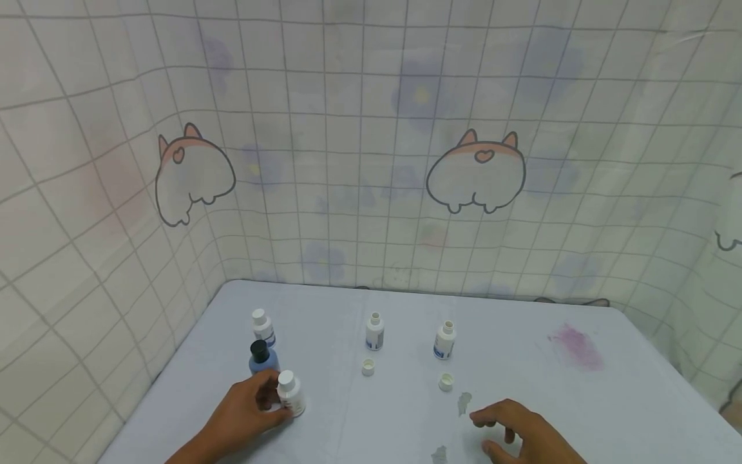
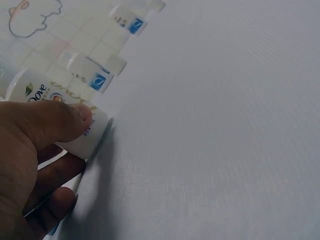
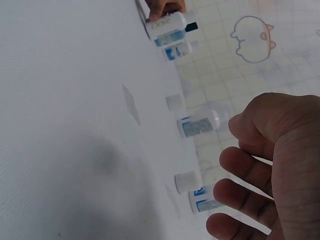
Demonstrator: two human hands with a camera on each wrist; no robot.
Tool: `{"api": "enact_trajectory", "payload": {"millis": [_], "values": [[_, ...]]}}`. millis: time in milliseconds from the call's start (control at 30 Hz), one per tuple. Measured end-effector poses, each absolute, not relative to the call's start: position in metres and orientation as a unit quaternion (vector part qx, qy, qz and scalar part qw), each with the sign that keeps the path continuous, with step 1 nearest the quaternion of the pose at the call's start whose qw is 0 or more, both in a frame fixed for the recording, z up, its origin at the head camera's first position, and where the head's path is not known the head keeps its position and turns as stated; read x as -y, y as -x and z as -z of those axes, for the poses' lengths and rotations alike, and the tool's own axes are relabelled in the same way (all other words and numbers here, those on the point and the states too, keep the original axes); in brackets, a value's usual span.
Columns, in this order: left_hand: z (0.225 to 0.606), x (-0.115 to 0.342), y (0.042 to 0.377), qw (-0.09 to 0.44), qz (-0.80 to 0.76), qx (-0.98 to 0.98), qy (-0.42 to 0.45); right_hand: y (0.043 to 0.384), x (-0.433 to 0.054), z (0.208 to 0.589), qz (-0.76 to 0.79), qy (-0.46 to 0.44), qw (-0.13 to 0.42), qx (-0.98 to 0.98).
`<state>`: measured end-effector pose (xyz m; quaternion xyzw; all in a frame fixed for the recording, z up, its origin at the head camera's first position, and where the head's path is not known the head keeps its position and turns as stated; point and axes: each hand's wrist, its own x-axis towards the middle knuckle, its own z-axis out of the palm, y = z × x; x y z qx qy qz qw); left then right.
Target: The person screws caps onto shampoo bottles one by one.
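My left hand [image 1: 243, 409] grips a small white Dove bottle [image 1: 292, 396] low on its body, thumb across the label in the left wrist view. The bottle stands capped and upright on the table's left side. Right behind it is a blue bottle [image 1: 265, 363] with a black cap, and a white capped bottle [image 1: 263, 328] stands farther back. My right hand [image 1: 518, 426] hovers over the front right of the table, fingers loosely bent around nothing. Nearest to it lies a white cap [image 1: 446, 382], in front of an uncapped white bottle [image 1: 444, 343].
A second uncapped white bottle [image 1: 375, 334] stands mid-table with its cap [image 1: 368, 368] in front. Grey patches [image 1: 465, 403] and a pink stain [image 1: 576, 347] mark the white table [image 1: 348, 425]. A checked curtain [image 1: 359, 161] hangs behind and along the sides.
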<state>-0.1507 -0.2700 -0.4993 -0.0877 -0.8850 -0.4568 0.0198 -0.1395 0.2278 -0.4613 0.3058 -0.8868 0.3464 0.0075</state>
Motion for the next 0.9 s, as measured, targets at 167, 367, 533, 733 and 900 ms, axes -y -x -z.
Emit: {"api": "enact_trajectory", "payload": {"millis": [167,367,533,733,900], "values": [[0.502,0.272,0.151,0.022,0.454,0.886,0.090,0.139,-0.226,0.464,-0.345,-0.305,0.012,0.888],[0.504,0.272,0.149,0.027,0.447,0.890,0.082,0.136,-0.225,0.467,-0.341,-0.290,0.005,0.894],[0.503,0.268,0.145,0.040,0.429,0.899,0.079,0.136,-0.226,0.467,-0.344,-0.284,-0.006,0.895],[0.500,0.264,0.140,0.044,0.379,0.922,0.063,0.136,-0.228,0.468,-0.349,-0.298,0.003,0.889],[0.494,0.263,0.135,0.048,0.370,0.926,0.059,0.136,-0.229,0.468,-0.352,-0.310,0.013,0.883]]}}
